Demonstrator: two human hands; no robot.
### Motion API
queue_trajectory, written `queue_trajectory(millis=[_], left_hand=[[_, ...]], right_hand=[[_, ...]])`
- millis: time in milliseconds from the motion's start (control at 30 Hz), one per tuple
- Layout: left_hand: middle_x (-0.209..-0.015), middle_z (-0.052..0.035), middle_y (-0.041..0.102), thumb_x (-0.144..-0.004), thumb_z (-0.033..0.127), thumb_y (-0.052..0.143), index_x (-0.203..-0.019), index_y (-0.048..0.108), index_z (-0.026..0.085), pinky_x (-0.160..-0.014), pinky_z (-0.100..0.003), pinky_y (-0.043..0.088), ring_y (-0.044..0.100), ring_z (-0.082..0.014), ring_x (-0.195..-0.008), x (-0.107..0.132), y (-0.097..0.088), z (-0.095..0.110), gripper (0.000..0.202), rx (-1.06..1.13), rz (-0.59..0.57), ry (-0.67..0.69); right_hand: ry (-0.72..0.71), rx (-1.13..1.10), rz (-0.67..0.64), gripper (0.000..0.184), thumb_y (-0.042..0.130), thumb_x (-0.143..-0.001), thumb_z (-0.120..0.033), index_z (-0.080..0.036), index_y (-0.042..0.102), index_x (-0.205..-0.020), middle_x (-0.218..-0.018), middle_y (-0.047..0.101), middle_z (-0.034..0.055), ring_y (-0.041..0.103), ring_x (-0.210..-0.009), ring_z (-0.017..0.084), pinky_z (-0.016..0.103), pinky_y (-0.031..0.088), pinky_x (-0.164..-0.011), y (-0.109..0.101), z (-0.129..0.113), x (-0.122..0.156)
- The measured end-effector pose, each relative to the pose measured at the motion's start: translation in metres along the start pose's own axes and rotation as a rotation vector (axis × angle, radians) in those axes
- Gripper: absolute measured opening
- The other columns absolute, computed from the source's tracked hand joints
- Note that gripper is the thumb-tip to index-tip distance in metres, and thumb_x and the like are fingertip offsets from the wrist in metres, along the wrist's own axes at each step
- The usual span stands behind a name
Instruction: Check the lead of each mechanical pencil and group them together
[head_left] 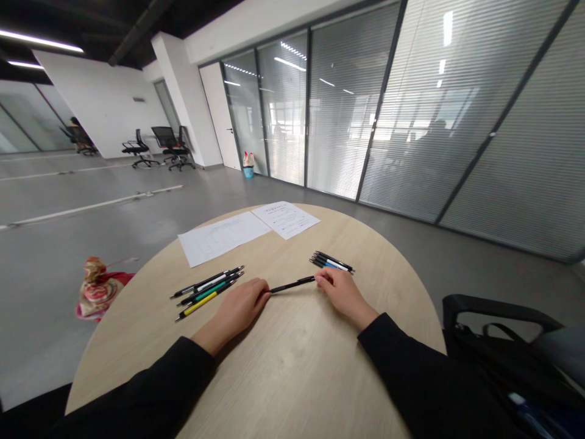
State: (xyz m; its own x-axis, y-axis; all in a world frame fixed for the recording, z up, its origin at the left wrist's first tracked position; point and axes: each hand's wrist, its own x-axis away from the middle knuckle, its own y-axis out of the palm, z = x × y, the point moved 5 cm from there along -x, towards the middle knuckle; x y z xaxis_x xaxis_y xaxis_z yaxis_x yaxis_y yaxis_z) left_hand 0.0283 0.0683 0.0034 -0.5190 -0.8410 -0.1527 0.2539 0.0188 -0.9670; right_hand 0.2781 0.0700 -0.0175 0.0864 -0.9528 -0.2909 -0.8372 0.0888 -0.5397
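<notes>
A black pen (292,284) lies stretched between my two hands on the round wooden table (297,366). My left hand (240,308) pinches its left end with curled fingers. My right hand (342,292) pinches its right end. Just left of my left hand lie three pens side by side (208,291), with white, green and yellow bands. A small bunch of pens (332,262) with white and blue bands lies just beyond my right hand.
Two printed sheets (223,236) (286,218) lie at the table's far side. A black bag on a chair (498,353) stands to my right. A colourful cloth bag (97,286) sits on the floor at left. Office chairs stand far back.
</notes>
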Motion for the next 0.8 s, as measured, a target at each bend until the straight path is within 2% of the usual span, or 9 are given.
queue_trajectory(millis=[800], left_hand=[[-0.092,-0.0082,0.069,-0.100,0.032,0.043,-0.090,0.062,0.019,-0.075,-0.033,0.046,0.063,-0.0222,-0.082,0.0003,0.0012,-0.0004,0.024,0.011,-0.007,0.003]], right_hand=[[-0.024,0.079,-0.007,0.026,0.051,-0.095,-0.027,-0.019,0.061,-0.072,-0.068,0.062,0.0004,0.054,-0.065,0.016,0.026,0.034,-0.064,-0.0006,-0.0038,-0.0005]])
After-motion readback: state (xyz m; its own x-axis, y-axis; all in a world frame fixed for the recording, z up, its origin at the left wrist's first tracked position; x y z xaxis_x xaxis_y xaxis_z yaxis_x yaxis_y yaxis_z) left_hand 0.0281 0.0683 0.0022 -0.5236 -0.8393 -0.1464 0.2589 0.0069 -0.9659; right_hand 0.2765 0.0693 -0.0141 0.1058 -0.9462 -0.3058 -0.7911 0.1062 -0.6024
